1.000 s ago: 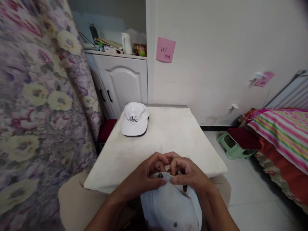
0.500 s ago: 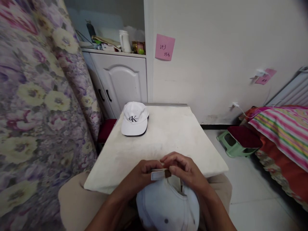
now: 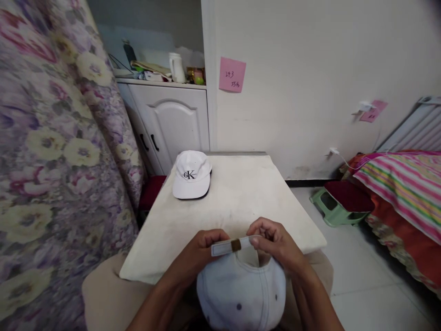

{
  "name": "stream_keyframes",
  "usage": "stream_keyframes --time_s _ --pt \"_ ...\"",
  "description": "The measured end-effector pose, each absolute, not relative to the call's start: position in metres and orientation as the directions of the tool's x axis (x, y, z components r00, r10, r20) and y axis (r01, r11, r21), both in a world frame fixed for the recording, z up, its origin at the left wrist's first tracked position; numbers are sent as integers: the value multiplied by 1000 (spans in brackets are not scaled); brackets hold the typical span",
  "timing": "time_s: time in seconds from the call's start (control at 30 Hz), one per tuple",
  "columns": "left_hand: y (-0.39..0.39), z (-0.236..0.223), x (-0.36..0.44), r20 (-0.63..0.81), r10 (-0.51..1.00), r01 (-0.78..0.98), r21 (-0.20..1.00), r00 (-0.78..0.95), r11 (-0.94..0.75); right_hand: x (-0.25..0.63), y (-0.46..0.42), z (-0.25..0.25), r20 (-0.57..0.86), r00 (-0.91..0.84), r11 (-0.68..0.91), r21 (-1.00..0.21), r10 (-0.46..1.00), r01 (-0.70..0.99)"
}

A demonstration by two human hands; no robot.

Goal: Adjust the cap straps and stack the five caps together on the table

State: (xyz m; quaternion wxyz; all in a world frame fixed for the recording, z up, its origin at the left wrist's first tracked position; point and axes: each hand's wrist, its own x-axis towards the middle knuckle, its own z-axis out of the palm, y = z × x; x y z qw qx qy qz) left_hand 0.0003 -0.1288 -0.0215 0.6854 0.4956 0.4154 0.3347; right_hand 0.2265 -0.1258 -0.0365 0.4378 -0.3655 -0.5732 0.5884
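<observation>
A light blue baseball cap [image 3: 241, 292] is at the bottom centre, its back opening and strap facing away from me. My left hand [image 3: 208, 246] pinches the left part of the strap [image 3: 223, 248], whose free end lies over the thumb side. A brown buckle [image 3: 236, 245] sits on the strap between my two hands. My right hand [image 3: 272, 239] grips the strap's right part between thumb and fingers. Farther off, a white baseball cap [image 3: 191, 174] with black lettering rests at the far left of the table, brim toward me.
The cream-covered table [image 3: 241, 193] stands before my knees. A floral curtain [image 3: 62, 161] hangs on the left, beside a white cabinet [image 3: 179, 119]. To the right are a green stool [image 3: 327, 207] and a bed with a striped cover [image 3: 406, 179].
My right hand has shifted right along the strap, away from the buckle. The buckle and the strap on both sides of it now show plainly.
</observation>
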Motion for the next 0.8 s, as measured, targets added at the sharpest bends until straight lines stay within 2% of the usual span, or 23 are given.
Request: stream_keyframes --time_s 0.2,0.27,0.37,0.43,0.53,0.63,0.8 --pt "-126 -27 3 -235 866 -71 953 442 295 240 -118 -41 19 -241 27 -999 970 31" --pt "-126 -27 6 -239 868 -84 949 435 303 239 -119 -35 135 -117 153 -974 984 166" --pt "-128 -24 13 -252 891 -67 952 378 298 231 -129 -20 411 4 383 -852 912 357" --pt "-130 -21 19 -230 906 -43 964 354 262 223 -137 -9 487 -102 487 -790 868 373" --pt "-132 -20 26 -162 922 12 986 351 168 209 -146 -1 472 -328 574 -697 818 430" --pt "-133 -21 28 -128 934 54 992 334 117 199 -146 -3 437 -349 559 -625 829 545" --pt "-132 -22 26 -191 927 35 981 323 190 199 -143 -8 373 -372 527 -607 850 596"
